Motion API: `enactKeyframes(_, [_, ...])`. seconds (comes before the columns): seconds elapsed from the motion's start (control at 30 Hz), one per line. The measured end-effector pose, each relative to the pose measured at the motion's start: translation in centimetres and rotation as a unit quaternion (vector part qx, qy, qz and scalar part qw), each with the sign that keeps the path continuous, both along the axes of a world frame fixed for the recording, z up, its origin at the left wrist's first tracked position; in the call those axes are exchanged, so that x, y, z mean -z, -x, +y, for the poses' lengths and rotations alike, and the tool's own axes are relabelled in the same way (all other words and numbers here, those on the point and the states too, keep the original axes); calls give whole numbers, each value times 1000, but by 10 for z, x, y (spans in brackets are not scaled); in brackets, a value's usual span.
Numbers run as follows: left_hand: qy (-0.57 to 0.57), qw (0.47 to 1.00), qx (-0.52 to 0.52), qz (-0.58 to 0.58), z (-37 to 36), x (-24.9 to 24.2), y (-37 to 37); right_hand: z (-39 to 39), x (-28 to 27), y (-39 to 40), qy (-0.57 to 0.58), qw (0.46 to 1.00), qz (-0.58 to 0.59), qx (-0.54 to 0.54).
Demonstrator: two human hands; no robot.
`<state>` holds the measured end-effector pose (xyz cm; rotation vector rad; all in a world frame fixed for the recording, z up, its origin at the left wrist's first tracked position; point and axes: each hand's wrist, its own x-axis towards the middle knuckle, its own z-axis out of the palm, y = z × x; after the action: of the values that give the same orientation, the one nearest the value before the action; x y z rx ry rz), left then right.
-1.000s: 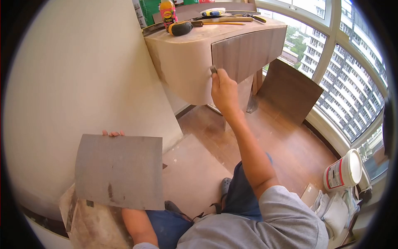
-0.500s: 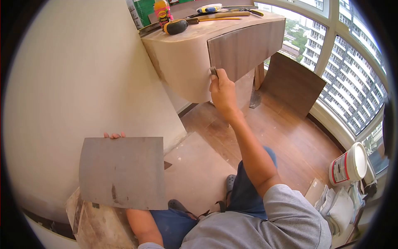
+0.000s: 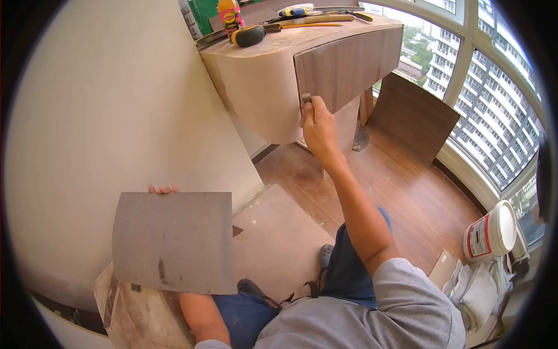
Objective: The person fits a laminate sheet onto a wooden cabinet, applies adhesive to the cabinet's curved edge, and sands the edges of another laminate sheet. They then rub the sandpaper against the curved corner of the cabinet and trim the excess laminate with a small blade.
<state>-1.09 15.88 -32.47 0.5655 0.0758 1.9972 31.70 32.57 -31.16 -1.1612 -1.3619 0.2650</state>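
My left hand [image 3: 164, 189] supports a thin grey-brown laminate sheet [image 3: 174, 241] from behind. Only its fingertips show, curled over the top edge; the sheet hides the rest. A dark smear marks the lower part of the sheet. My right hand [image 3: 319, 125] is closed around a small grey-brown flat piece [image 3: 306, 99], whose exact kind I cannot make out. It is at the left edge of the wood-grain front panel [image 3: 349, 67] on the curved cabinet [image 3: 250, 87], beside the pale rounded end.
On the cabinet top are a drink bottle [image 3: 230, 17], a yellow-black tape measure [image 3: 248, 37] and several tools. A dark curved panel [image 3: 412, 119] leans by the windows. At right stand a white bucket [image 3: 489, 230] and filled bags [image 3: 479, 294]. A worn board [image 3: 145, 317] lies lower left.
My right hand has shifted slightly right with the small piece, from the panel's edge onto its face. The laminate sheet stays nearly still in my left hand.
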Motion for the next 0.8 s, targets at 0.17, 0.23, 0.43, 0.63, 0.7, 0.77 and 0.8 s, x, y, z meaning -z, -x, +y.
enactKeyframes(0.17, [-3, 1000, -12, 12, 1, 3, 1, 2, 1, 7, -19, 998, -38, 44])
enactKeyframes(0.23, [-1, 1000, 4, -4, 3, 5, 5, 7, 2, 2, -29, 1000, -9, 0])
enactKeyframes(0.43, [-5, 1000, 16, 12, 3, 6, 9, 5, 1, 7, -36, 997, -55, 30])
enactKeyframes(0.63, [-17, 999, 14, 35, 9, 12, 18, -1, -8, 11, 8, 997, -60, 38])
enactKeyframes(0.7, [-11, 999, 5, 30, 9, 14, 19, -1, -9, 12, 10, 997, -64, 46])
enactKeyframes(0.77, [-2, 1000, -3, 25, 8, 12, 13, -3, -4, 13, 15, 996, -67, 55])
enactKeyframes(0.8, [0, 1000, -4, 16, 6, 9, 9, -5, 4, 14, 24, 996, -71, 48])
